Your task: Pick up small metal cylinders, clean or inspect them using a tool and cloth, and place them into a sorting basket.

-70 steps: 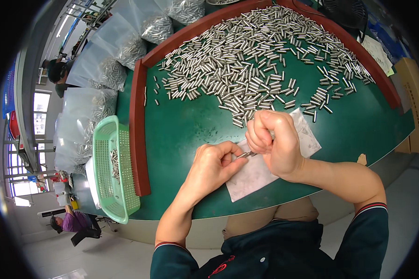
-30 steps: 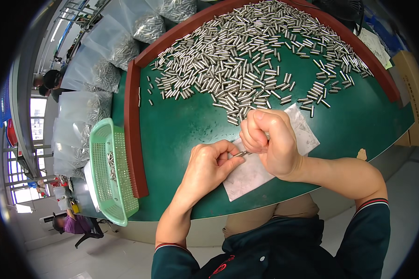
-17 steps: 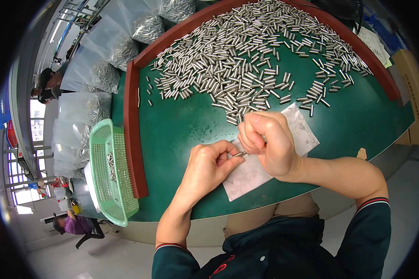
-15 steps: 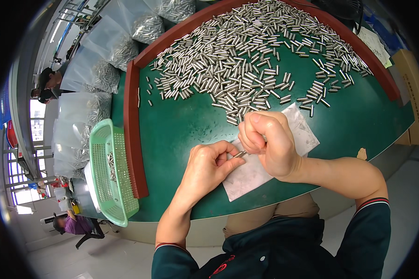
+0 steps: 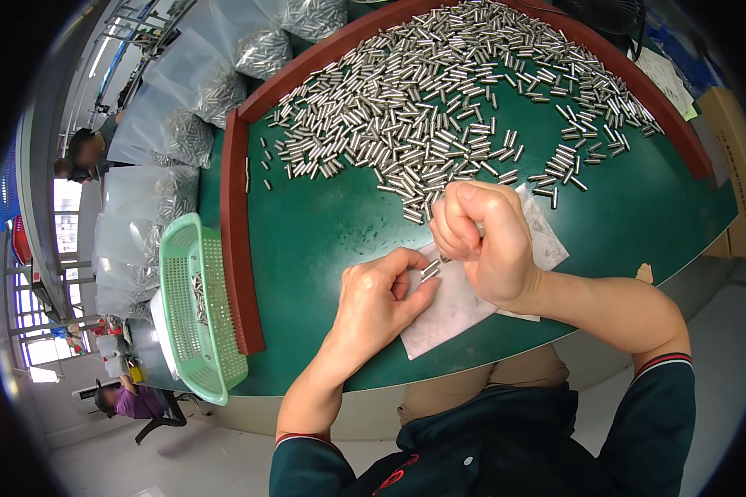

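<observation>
Between the thumb and index finger of my left hand (image 5: 379,296) are a couple of short shiny metal pins (image 5: 430,270), tilted above a stained white cloth (image 5: 446,313). My right hand (image 5: 491,236) is curled into a fist just right of and beyond them, over the same cloth. A small metallic glint shows at the lower edge of that fist, but its inside is hidden. Beyond my hands, a large heap of loose metal pins (image 5: 406,108) spreads over the green tabletop (image 5: 315,240).
A red-brown raised border (image 5: 239,215) edges the work area. On the left stands a light green perforated basket (image 5: 195,364) with some pins in it. Clear bags of pins (image 5: 186,137) line up past the border. A cardboard box (image 5: 733,149) is at the right. Other people appear far left.
My right fist has risen slightly and moved a little right, away from my left hand. The pins in my left fingers now show more fully.
</observation>
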Motion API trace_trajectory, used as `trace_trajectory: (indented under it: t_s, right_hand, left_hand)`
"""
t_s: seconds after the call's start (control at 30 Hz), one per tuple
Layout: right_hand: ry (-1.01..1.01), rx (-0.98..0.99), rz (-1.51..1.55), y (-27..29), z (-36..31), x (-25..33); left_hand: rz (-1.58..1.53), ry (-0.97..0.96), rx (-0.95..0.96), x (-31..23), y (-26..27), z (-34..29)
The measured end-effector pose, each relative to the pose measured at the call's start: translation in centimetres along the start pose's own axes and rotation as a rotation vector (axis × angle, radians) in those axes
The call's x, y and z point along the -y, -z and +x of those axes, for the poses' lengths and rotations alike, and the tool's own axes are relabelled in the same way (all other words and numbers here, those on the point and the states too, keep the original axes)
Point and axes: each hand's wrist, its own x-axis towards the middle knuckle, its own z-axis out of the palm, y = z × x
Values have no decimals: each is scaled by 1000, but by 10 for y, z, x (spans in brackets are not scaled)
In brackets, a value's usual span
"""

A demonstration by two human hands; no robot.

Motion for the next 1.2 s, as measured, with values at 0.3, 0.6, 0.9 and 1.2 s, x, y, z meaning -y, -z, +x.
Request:
trace_trajectory:
  t_s: [0.3, 0.6, 0.9, 1.2]
  right_hand:
    - [-16, -31, 36, -3, -2, -2]
    - [-5, -40, 40, -4, -1, -2]
    - [63, -10, -58, -4, -5, -9]
    - [126, 42, -179, -6, -7, -13]
  left_hand:
    - [50, -72, -70, -1, -4, -2]
    - [34, -59, -71, -1, -4, -2]
    - [23, -62, -39, -3, -3, -1]
    - [-1, -47, 22, -8, 2, 1]
